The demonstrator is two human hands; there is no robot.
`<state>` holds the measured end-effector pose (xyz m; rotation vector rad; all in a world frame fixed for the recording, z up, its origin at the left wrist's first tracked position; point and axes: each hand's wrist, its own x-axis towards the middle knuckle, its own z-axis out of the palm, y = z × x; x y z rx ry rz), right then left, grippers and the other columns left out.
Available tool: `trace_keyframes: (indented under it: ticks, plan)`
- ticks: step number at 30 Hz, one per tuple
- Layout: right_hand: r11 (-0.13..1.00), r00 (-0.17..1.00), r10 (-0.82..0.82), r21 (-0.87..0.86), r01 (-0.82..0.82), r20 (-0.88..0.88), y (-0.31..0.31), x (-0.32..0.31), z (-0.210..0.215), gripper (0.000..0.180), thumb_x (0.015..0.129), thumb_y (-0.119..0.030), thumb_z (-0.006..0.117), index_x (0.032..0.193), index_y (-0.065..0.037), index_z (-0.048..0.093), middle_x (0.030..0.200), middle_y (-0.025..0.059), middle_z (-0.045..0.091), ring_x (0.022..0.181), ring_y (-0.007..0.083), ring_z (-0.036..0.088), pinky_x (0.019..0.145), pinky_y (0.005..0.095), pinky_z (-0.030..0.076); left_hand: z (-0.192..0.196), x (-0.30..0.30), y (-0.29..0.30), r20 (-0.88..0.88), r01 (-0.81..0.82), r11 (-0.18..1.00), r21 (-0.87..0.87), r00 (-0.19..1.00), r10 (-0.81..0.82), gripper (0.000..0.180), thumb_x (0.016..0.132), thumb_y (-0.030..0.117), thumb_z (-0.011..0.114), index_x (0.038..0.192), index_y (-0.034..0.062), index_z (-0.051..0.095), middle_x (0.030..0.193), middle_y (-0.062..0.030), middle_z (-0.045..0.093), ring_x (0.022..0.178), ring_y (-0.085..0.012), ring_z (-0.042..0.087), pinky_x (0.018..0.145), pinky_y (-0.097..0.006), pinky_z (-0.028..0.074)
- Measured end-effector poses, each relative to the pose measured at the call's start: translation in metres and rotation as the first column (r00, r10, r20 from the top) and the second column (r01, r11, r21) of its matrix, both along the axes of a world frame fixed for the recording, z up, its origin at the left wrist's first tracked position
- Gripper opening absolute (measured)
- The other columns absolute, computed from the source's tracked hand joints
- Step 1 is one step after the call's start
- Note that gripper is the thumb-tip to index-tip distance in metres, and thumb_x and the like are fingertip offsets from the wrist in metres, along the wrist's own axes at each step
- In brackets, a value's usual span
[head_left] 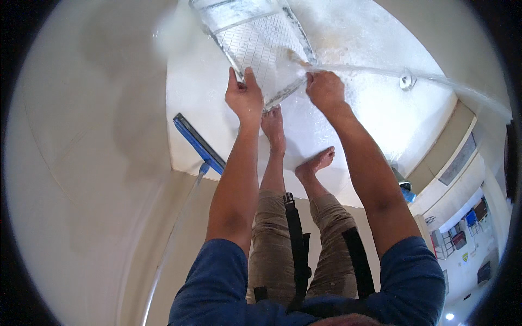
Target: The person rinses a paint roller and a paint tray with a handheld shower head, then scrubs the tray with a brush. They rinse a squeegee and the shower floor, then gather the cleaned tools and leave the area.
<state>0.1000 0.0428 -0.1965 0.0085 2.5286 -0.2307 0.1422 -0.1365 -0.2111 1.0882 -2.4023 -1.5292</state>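
Observation:
A flat rectangular panel (261, 41) with a grid-like face and a pale metallic frame is tilted over the wet white floor. My left hand (244, 96) grips its left edge, thumb upward. My right hand (325, 89) is closed beside the panel's near right corner; what its fingers hold is hidden. A clear strand (380, 70), a hose or a jet of water, runs from the right edge to that hand, and water splashes over the panel. A small brownish shape (297, 58) shows blurred in the splash.
My bare feet (318, 161) stand on the wet white floor (375, 141). A blue floor squeegee (198, 142) with a long pole leans at the left. A round metal drain fitting (406, 80) lies to the right. A dark and blue object (403, 185) sits by the right ledge.

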Motion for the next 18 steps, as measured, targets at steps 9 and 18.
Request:
trace_keyframes:
  ticks: [9,18]
  plan:
    - [0.999,0.998,-0.04,0.026,0.038,0.058,0.021,0.045,0.009,0.034,0.092,-0.023,0.052,0.125,-0.016,0.061,0.078,0.021,0.065,0.071,0.0374,0.066,0.067,0.0471,0.055,0.005,-0.013,-0.001,-0.029,0.067,0.986,0.154,0.998,-0.064,0.045,0.087,0.014,0.059,0.131,0.0025,0.055,0.086,-0.0147,0.067,0.078,-0.0161,0.062,0.07,-0.03,0.049]
    - [0.911,0.956,-0.285,-0.331,0.246,-0.076,0.045,0.078,0.035,0.038,0.092,-0.026,0.056,0.126,-0.011,0.059,0.076,0.0225,0.065,0.071,0.0406,0.065,0.067,0.0488,0.051,0.014,0.022,0.01,-0.057,0.034,0.9,0.435,0.998,-0.01,0.043,0.091,0.006,0.052,0.133,-0.0033,0.05,0.108,-0.0137,0.067,0.093,-0.0173,0.063,0.082,-0.029,0.049]
